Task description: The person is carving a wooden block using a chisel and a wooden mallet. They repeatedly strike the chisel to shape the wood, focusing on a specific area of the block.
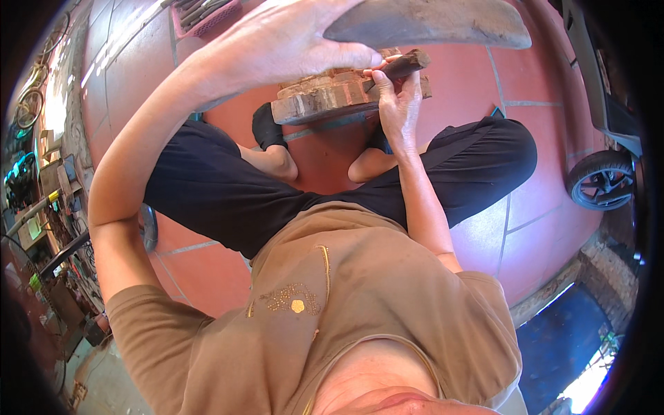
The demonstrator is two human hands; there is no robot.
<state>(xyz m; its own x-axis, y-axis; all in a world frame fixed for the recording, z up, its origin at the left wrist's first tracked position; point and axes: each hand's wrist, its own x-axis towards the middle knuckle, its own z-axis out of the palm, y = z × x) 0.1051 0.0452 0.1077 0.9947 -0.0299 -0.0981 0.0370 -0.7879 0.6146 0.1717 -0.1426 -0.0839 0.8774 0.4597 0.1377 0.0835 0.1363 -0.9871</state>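
A broad grey blade with a curved end (443, 24) stretches across the top of the head view. My left hand (277, 41) is closed on its left end, thumb along the lower edge, while the other fingers run out past the picture's rim. Just below the blade, my right hand (400, 107) grips a short, dark wooden handle (408, 63) whose rough cut end points right. Whether handle and blade are joined, I cannot tell. Beneath both hands lies a thick, worn wooden block (318, 104), partly covered by them.
My bent legs in dark trousers (214, 187) flank the block on a red tiled floor (532, 131). A pink basket (207, 17) of long tools sits at the far left. Clutter (52, 207) lines the left side; a vehicle wheel (602, 180) stands at the right.
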